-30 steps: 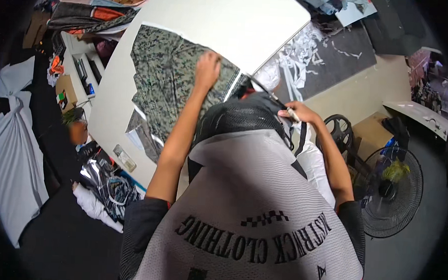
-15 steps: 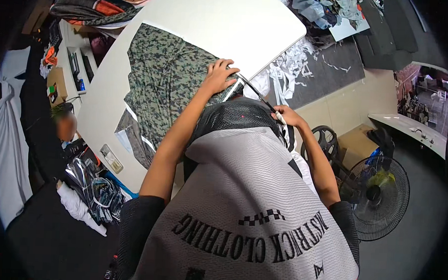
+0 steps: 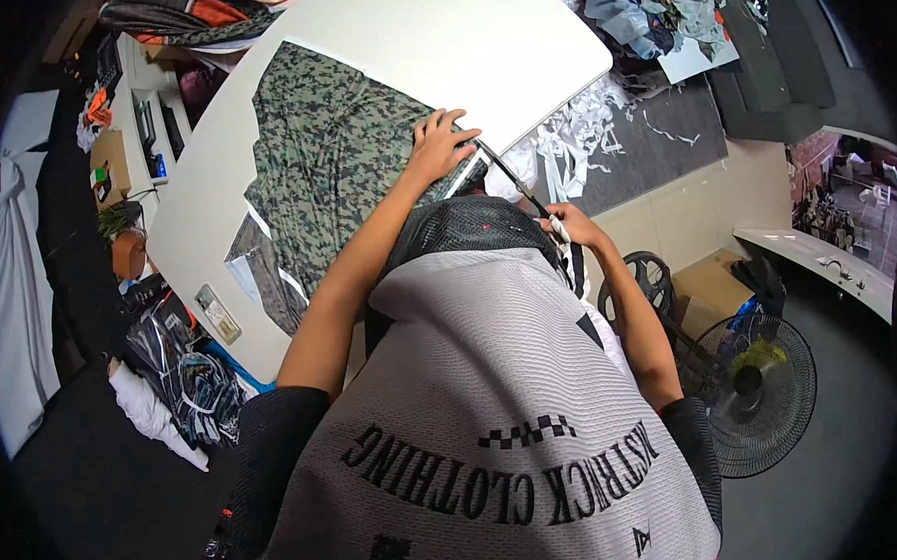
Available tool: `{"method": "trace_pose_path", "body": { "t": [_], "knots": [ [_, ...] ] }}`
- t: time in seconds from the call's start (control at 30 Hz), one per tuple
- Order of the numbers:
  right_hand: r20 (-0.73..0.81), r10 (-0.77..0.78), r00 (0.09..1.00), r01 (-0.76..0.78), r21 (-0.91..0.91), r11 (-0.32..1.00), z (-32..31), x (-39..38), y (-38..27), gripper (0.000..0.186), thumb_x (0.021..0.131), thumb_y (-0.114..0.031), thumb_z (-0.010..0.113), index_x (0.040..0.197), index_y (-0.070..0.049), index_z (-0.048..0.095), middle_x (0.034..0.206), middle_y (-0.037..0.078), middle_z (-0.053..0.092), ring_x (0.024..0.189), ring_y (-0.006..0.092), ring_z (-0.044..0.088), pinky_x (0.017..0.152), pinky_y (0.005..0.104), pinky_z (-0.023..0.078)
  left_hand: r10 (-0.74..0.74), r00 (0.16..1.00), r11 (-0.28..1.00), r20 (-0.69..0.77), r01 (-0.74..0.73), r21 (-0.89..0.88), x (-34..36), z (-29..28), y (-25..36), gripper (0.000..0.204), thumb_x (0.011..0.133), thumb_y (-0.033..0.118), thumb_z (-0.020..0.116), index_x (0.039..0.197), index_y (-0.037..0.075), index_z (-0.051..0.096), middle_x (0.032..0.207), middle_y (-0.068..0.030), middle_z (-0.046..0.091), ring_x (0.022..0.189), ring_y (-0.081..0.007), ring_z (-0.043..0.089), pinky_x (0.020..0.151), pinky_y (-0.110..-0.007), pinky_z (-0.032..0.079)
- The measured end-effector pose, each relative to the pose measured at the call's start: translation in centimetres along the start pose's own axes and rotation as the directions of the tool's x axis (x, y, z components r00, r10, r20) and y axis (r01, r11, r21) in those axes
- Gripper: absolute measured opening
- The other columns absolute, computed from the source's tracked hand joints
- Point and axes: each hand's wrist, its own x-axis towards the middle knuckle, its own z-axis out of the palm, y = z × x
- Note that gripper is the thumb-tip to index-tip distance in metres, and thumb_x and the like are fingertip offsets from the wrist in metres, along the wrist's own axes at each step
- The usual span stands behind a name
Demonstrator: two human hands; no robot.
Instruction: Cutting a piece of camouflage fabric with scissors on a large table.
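Note:
A pair of dark, long-bladed scissors (image 3: 517, 180), its handle wrapped in white cloth, is in my right hand (image 3: 574, 226), whose fingers are closed round the grip. The blades point up and left, their tips at the white-edged corner of a green and black camouflage fabric (image 3: 324, 144). This fabric lies spread over the white table (image 3: 459, 40). My left hand (image 3: 440, 147) rests on the fabric's right end with its fingers spread, just left of the blade tips. My cap's dark mesh and grey top part hide the near edge of the fabric.
White fabric scraps (image 3: 575, 135) lie on the floor right of the table. A black fan (image 3: 749, 383) and a cardboard box (image 3: 708, 291) stand at the right. Grey fabric pieces (image 3: 269, 272) lie on the table's left part. Bundled clothes (image 3: 198, 389) are at the lower left.
The scissors have advanced slightly up and left, and less of their blade length shows. My left hand stays on the fabric, its fingers a little more raised and spread.

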Motion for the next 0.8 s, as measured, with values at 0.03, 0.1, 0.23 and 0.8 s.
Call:
{"method": "trace_pose_path", "body": {
  "t": [0.03,0.1,0.23,0.8],
  "knots": [
    [-0.012,-0.004,1.0,0.004,-0.007,1.0,-0.1,-0.1,-0.3,0.033,0.089,-0.027,0.068,0.065,-0.011,0.051,0.061,-0.007,0.044,0.054,0.0051,0.037,0.049,0.0222,0.031,0.005,1.0,1.0,0.001,-0.005,-0.009,0.2,0.1,-0.1,0.037,0.088,0.035,0.062,0.124,0.026,0.063,0.142,-0.0028,0.041,0.134,-0.0306,0.03,0.104,-0.053,0.024],
    [-0.046,0.041,0.998,-0.042,-0.041,0.998,-0.3,-0.3,-1.0,0.034,0.089,-0.028,0.068,0.064,-0.011,0.052,0.059,-0.007,0.043,0.053,0.0057,0.037,0.048,0.0224,0.031,0.015,1.0,0.999,0.007,-0.015,-0.031,0.5,0.1,-0.2,0.036,0.088,0.035,0.061,0.123,0.025,0.064,0.142,-0.0032,0.041,0.134,-0.0304,0.03,0.105,-0.052,0.024],
    [-0.111,0.122,0.986,-0.121,0.022,0.992,-0.8,-0.8,-2.2,0.034,0.089,-0.028,0.069,0.064,-0.01,0.053,0.056,-0.005,0.042,0.051,0.0064,0.037,0.047,0.0225,0.032,0.031,1.0,0.999,-0.007,-0.031,-0.038,0.7,0.4,0.1,0.036,0.088,0.035,0.061,0.123,0.025,0.064,0.14,-0.0036,0.042,0.134,-0.0301,0.031,0.106,-0.051,0.024],
    [-0.156,0.085,0.984,-0.091,-0.029,0.995,-2.1,-2.0,-1.4,0.04,0.086,-0.03,0.071,0.059,-0.011,0.049,0.054,-0.005,0.042,0.05,0.0061,0.038,0.047,0.0226,0.031,0.143,0.989,0.986,0.045,-0.139,-0.092,1.8,0.8,0.5,0.035,0.089,0.03,0.059,0.124,0.024,0.062,0.14,-0.0048,0.042,0.135,-0.0306,0.031,0.109,-0.05,0.027]
  ]
}}
